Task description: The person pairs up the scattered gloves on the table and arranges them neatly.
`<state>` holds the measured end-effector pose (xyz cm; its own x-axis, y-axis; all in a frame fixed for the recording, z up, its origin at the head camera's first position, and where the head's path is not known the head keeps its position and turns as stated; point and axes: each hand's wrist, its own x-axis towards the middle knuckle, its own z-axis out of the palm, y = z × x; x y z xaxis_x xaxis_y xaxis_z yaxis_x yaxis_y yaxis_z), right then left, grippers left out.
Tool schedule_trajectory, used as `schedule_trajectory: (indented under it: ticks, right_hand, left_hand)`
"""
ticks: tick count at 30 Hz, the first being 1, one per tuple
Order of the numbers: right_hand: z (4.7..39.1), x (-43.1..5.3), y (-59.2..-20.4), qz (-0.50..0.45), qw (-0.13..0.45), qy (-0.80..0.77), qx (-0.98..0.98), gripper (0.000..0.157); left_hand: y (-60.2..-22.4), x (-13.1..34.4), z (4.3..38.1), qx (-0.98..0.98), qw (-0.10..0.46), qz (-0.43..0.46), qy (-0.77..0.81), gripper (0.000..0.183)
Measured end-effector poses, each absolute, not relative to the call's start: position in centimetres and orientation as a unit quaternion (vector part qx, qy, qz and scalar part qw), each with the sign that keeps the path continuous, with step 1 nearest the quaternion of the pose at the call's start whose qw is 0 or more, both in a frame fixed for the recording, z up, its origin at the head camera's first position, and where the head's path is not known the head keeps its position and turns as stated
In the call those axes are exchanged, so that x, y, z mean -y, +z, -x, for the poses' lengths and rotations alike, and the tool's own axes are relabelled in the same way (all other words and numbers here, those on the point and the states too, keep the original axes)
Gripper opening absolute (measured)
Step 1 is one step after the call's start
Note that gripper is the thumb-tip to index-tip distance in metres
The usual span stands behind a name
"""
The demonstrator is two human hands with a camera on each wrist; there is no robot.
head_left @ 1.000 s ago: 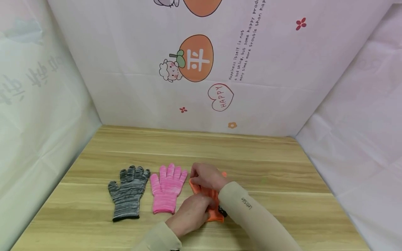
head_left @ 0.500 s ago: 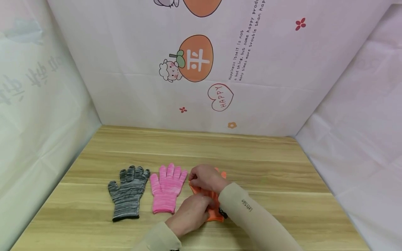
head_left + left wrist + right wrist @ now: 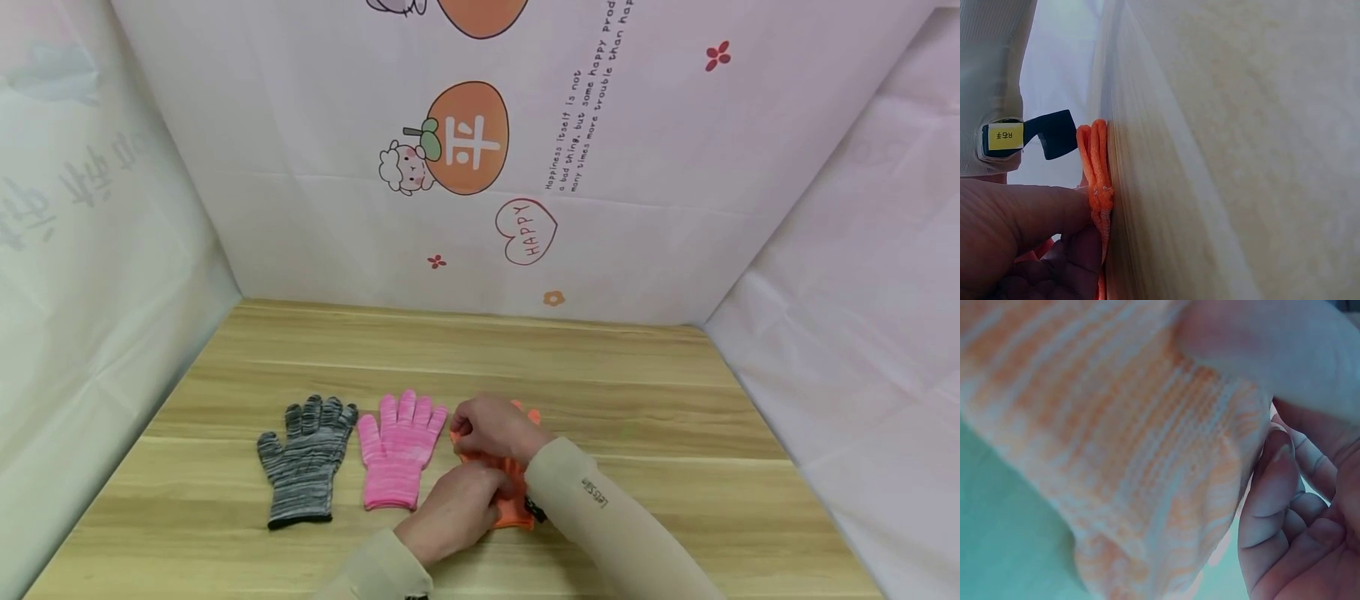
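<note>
An orange knit glove [image 3: 517, 500] lies on the wooden table, largely covered by both hands in the head view. My right hand [image 3: 495, 427] pinches its left side, and orange fingertips show behind that hand. Nearer the cuff, my left hand [image 3: 457, 508] holds the glove with thumb and bent fingers. The left wrist view has the glove [image 3: 1101, 197] edge-on against the table, with the left thumb touching it. Close up in the right wrist view, the striped orange fabric [image 3: 1122, 437] is blurred beside curled fingers [image 3: 1272, 506].
To the left lie a pink glove [image 3: 397, 458] and a grey-and-black glove [image 3: 309, 462], both flat with fingers pointing away. The wooden table [image 3: 637, 375] is bordered by a printed white sheet [image 3: 637, 250] behind and white sheets at both sides.
My right hand has shifted slightly toward me, and more orange fingertips show behind it. The left hand stays in place, as do the pink and grey gloves.
</note>
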<state>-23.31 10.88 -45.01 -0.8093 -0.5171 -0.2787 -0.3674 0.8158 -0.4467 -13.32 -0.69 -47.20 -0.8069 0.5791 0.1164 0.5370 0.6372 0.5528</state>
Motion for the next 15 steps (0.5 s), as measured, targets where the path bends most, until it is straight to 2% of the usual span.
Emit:
schedule_trajectory:
  ticks: [8,10,15]
  right_hand:
    - [22.94,-11.15,-44.65,0.236,0.216,-0.184,-0.929,0.033]
    - [22.86,-11.2,-44.6,0.243,0.217,-0.18,-0.928,0.031]
    - [22.71,-11.25,-44.56,0.269,0.213,-0.183,-0.921,0.014]
  left_hand:
    - [-47.32,0.71,13.4,-0.903,0.042,-0.308,0.295,0.025]
    - [-47.33,0.72,13.39,-0.903,0.042,-0.309,0.296,0.025]
    - [-47.3,0.74,13.33,-0.902,0.041,-0.308,0.299,0.025]
